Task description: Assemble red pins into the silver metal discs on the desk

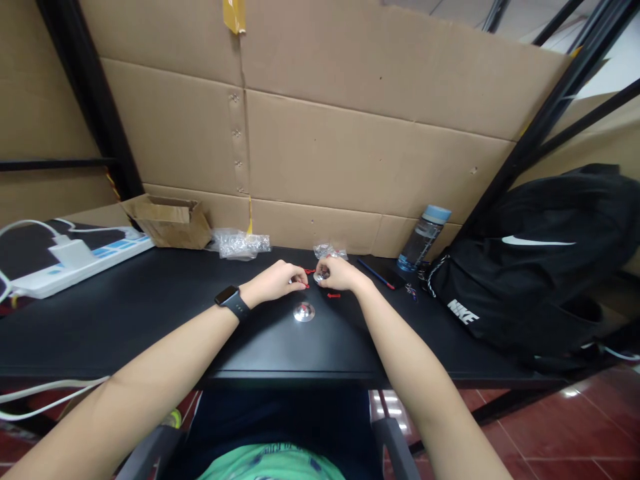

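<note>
My left hand (pixel 283 279), with a dark smartwatch (pixel 233 301) on its wrist, has its fingers closed in a pinch at a thin red cord (pixel 307 286). My right hand (pixel 336 271) is curled round a small shiny metal disc (pixel 321 275), most of which its fingers hide. Below the hands a second domed metal disc (pixel 304 312), silver with a reddish centre, lies on the black table. Just under my right hand rests a short red piece (pixel 333 295), perhaps more cord.
Clear plastic wrap (pixel 243 245) and an open cardboard box (pixel 173 220) stand back left, beside a white power strip (pixel 85 265). At the right are a water bottle (pixel 423 240), a pen (pixel 377 274), keys (pixel 411 291) and a black backpack (pixel 540 267). Cardboard walls the back.
</note>
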Demonstrator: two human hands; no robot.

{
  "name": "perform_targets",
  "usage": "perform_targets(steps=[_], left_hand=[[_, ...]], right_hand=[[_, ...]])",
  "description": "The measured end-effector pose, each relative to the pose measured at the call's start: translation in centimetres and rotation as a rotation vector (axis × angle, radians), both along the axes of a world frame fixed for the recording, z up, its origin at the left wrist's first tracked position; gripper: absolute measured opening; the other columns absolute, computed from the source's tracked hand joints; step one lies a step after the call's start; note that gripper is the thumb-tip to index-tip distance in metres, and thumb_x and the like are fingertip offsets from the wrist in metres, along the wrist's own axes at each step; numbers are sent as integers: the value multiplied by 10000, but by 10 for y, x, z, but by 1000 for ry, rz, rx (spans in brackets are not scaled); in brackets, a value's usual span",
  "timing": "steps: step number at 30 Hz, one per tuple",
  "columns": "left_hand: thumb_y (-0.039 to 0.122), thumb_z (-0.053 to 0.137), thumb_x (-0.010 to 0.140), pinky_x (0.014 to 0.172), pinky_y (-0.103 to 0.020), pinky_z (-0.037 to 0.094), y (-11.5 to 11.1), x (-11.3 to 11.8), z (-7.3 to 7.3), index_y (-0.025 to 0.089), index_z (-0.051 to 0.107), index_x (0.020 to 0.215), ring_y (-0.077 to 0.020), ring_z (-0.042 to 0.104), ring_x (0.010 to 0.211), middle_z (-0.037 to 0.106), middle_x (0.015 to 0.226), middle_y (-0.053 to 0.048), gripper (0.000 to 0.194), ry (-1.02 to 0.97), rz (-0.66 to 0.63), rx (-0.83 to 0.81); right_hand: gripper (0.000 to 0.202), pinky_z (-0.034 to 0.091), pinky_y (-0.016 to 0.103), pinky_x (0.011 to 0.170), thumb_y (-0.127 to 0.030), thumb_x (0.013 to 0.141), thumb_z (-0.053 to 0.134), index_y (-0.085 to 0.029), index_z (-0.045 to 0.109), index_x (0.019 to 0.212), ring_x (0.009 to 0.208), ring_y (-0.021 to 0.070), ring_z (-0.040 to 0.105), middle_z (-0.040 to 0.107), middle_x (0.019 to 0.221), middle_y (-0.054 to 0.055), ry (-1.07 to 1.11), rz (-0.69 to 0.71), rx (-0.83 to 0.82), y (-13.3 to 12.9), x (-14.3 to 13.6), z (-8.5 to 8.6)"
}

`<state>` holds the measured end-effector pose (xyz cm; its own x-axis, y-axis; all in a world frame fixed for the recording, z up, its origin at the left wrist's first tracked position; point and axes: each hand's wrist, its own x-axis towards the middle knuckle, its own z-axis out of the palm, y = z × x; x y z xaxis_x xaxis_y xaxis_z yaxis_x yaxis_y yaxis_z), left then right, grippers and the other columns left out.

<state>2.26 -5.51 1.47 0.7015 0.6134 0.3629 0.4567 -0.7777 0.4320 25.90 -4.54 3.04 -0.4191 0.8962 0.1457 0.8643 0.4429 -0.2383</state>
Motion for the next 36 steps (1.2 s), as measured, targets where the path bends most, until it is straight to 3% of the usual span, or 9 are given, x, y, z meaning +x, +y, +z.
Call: perform_targets(steps=[5,8,11,13,19,27,36], left_hand=[[313,608,912,683,-237,464,4,-5,2,231,733,891,-158,697,694,763,788,3,150,-92,157,58],[317,606,910,693,-251,462,5,-6,3,234,740,861,-154,671,650,749,756,11,166,-136,193,79],[340,617,902,717,-273,465,5,-2,4,218,737,852,-176,667,713,749,810,-9,178,-210,230,108],[347,621,897,742,-290,473,4,1,4,201,728,868,-195,664,782,741,879,-35,183,-282,247,133],[301,626,881,811,-325,484,3,5,2,189,708,908,-214,646,902,685,957,-55,141,-407,256,151],[354,641,881,786,-313,498,7,5,1,204,726,915,-209,631,978,650,1018,-53,175,-549,311,79],[341,621,887,770,-308,505,8,5,0,204,718,922,-202,625,960,642,995,-51,171,-580,324,107]], right_hand=[[313,464,260,730,-226,689,777,-201,680,986,814,157,627,696,945,36,189,5,72,-1,-4,4],[375,515,287,760,-288,691,801,-184,667,1025,798,147,641,689,988,49,516,83,-35,-3,-13,8],[463,559,321,818,-331,669,837,-188,643,1065,863,165,675,692,1037,64,866,212,-174,-10,-25,13],[473,571,340,853,-319,644,858,-195,639,1044,880,171,685,694,1033,59,982,252,-195,-14,-32,15],[422,588,332,838,-296,651,856,-190,634,993,902,176,701,679,1070,53,1060,273,-235,-19,-38,15],[434,580,352,902,-338,660,853,-200,627,1004,1013,207,705,668,1119,38,1135,251,-289,-22,-38,15],[418,568,340,930,-396,721,817,-218,623,1046,967,180,717,643,1208,55,1168,246,-193,-22,-45,7]])
